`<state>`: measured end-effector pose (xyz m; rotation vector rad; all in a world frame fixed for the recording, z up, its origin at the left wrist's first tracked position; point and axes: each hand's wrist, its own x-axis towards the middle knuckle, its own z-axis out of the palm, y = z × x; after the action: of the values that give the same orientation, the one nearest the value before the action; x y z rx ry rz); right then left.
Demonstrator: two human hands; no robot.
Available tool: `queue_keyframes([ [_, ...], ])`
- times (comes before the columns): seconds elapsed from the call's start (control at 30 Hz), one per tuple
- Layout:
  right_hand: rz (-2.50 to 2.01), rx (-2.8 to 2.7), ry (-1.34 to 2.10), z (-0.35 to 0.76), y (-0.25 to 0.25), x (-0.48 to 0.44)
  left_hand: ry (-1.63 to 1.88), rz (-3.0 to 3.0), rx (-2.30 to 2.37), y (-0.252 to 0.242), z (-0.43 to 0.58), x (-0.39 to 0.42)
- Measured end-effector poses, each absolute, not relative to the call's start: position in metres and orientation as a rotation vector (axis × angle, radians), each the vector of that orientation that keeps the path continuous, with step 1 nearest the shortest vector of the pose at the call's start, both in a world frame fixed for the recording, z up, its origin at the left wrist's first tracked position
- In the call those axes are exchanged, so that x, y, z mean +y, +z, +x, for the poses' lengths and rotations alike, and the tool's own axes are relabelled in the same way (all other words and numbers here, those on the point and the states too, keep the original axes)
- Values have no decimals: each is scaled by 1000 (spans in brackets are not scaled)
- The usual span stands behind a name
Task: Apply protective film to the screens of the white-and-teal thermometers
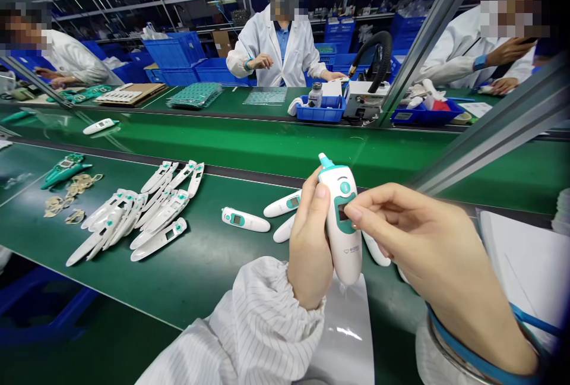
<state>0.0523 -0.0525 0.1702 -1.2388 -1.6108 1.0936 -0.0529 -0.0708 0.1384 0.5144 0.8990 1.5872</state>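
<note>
Upright in my left hand (310, 242) is a white and teal ear thermometer (346, 254), its probe tip pointing up and its front turned toward me. My left fingers and thumb wrap its left side. The thumb and forefinger of my right hand (440, 248) pinch together at the edge of its small dark display. Whether anything thin is between those fingertips is hidden. Behind my hands lie more thermometers; a separate thermometer (246, 220) rests to the left, and another (283, 203) is partly covered by my left hand.
White casing shells (155, 212) are heaped on the green bench at left, beside rubber bands (73, 192) and teal parts (66, 168). Beyond runs a green conveyor (214, 141) carrying a thermometer (98, 126). Several co-workers sit opposite. A metal post (472, 135) slants at right.
</note>
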Motion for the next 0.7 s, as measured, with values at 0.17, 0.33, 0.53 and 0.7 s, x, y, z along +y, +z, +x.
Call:
queue_keyframes([
  [0.17, -1234, -1604, 1092, 52, 170, -53, 1586, 527, 912, 140, -53, -70],
  [0.33, -1239, -1604, 1040, 50, 170, -52, 1565, 552, 916, 141, -54, -71],
  [0.53, -1249, -1649, 947, 50, 170, -54, 1557, 556, 710, 145, -55, -73],
  [0.7, -1236, -1689, 875, 50, 168, -57, 1539, 664, 784, 142, -57, -75],
])
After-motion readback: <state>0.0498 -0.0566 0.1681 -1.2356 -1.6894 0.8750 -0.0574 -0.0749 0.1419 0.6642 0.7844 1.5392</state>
